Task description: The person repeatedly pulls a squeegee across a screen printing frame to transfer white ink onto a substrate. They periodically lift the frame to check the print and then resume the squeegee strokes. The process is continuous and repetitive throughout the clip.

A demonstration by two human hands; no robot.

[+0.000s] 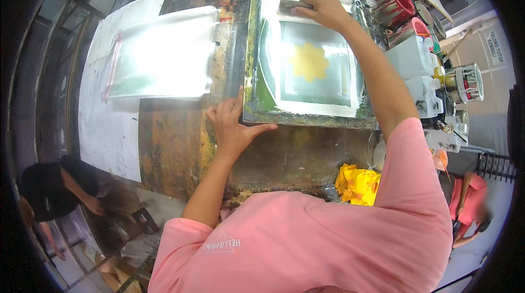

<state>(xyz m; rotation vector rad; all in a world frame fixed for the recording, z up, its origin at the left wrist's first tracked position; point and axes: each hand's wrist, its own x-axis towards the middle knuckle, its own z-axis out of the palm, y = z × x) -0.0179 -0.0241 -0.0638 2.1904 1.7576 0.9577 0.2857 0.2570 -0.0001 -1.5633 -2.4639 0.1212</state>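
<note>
Squeegee (294, 7), slab-like, in curled grip of right hand (328, 12), left hand (229, 126) splayed against paint-crusted frame (317, 120)

A paint-stained table (178, 145) carries a framed screen (317, 93), white paper (106, 129) and a crumpled yellow bundle (358, 184)

Glossy plast. sheets (164, 55) & rough, paint-crusted frame (309, 120)

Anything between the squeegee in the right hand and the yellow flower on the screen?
Nothing visible. The right hand holds the squeegee at the far end of the screen; nothing shows lying between it and the yellow flower. The left hand is at the near left corner, off that line.
</note>
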